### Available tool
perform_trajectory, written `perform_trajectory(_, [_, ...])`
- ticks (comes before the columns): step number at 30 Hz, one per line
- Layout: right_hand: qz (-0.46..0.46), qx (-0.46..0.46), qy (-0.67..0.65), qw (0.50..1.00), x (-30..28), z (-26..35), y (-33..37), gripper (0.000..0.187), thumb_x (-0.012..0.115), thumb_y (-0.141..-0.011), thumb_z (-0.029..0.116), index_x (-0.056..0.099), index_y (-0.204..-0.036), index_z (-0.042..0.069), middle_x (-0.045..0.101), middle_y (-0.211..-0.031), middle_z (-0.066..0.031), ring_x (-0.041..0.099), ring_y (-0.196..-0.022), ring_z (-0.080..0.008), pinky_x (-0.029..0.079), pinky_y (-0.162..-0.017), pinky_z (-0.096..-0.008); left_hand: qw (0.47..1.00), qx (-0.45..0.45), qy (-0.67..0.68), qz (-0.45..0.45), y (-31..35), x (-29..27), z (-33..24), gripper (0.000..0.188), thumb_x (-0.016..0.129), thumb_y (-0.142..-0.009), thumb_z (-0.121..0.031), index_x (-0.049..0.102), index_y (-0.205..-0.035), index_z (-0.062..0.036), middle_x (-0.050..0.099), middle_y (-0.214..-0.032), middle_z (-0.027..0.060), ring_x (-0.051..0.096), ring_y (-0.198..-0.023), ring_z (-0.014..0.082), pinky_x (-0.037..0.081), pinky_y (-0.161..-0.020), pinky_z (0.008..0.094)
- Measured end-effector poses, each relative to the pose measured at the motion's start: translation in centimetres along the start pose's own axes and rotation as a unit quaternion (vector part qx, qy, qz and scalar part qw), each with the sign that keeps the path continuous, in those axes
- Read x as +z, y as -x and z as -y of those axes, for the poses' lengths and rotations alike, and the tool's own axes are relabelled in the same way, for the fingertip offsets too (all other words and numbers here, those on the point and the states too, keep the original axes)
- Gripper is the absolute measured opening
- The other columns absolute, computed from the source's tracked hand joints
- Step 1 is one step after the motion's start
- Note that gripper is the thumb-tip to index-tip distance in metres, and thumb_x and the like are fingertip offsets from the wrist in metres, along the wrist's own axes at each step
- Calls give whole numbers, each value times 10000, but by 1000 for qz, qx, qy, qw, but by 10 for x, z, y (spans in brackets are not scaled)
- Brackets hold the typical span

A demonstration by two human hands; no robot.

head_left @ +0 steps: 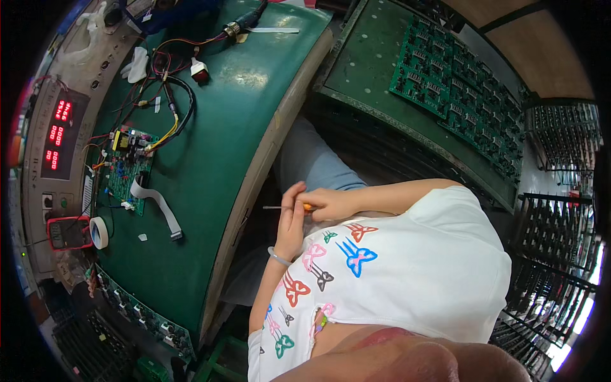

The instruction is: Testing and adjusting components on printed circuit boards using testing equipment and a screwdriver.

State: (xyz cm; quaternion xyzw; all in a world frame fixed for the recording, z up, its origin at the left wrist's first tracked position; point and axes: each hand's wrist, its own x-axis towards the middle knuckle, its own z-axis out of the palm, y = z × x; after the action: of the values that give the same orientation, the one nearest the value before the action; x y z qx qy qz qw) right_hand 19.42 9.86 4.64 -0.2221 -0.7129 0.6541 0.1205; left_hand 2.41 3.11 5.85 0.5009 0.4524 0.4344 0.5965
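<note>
My two hands meet near my lap, just off the edge of the green-topped workbench. A thin screwdriver (308,207) with an orange handle lies between them, its metal shaft pointing left toward the bench. My right hand (331,204) is closed around the handle, most of which is hidden. The fingers of my left hand (292,223), on the arm with a pale bracelet, wrap around the shaft close to the handle. Out of reach of both hands, a populated green circuit board (127,167) lies on the bench, with wires and a grey ribbon cable (156,202) attached.
A panel with red digital readouts (57,134) stands behind the board. Beside it are a red multimeter (69,233), a tape roll (98,233) and a cable bundle with a red-and-white switch (199,71). Green board panels (455,89) cover a table at right; racks stand beyond.
</note>
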Motion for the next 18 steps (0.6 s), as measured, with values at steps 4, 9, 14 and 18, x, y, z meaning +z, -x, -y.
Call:
perform_trajectory(4, [51, 61, 28, 997, -11, 25, 4, 235, 557, -796, 108, 597, -1002, 1, 630, -902, -183, 617, -840, -308, 487, -747, -395, 998, 39, -33, 34, -2, -4, 3, 419, 322, -1087, -299, 540, -1311, -21, 504, -1374, 127, 499, -1252, 208, 390, -1070, 328])
perform_trajectory(9, [-161, 21, 274, 948, -88, 44, 18, 214, 563, -759, 5, 631, -960, -15, 653, -858, -159, 660, -789, -294, 531, -717, -380, 998, 7, 59, -24, -1, -7, 2, 470, 310, -1087, -334, 585, -1225, 22, 595, -1267, 128, 596, -1157, 204, 461, -1010, 313])
perform_trajectory(14, [-447, 95, 399, 795, -208, 81, 60, 216, 567, -844, 151, 652, -987, 13, 668, -932, -196, 659, -857, -339, 521, -757, -419, 996, -68, 61, -16, 11, -22, 23, 443, 321, -1086, -323, 604, -1146, 13, 642, -1131, 99, 620, -1051, 167, 484, -947, 297])
perform_trajectory(18, [-514, 322, 549, 576, -321, 16, 168, 413, 556, -918, 333, 635, -1134, -11, 653, -1146, -248, 639, -1051, -388, 502, -862, -486, 996, -46, 76, -4, 12, -29, 48, 381, 352, -1079, -279, 617, -1128, -9, 642, -1084, 78, 612, -1023, 153, 487, -919, 287])
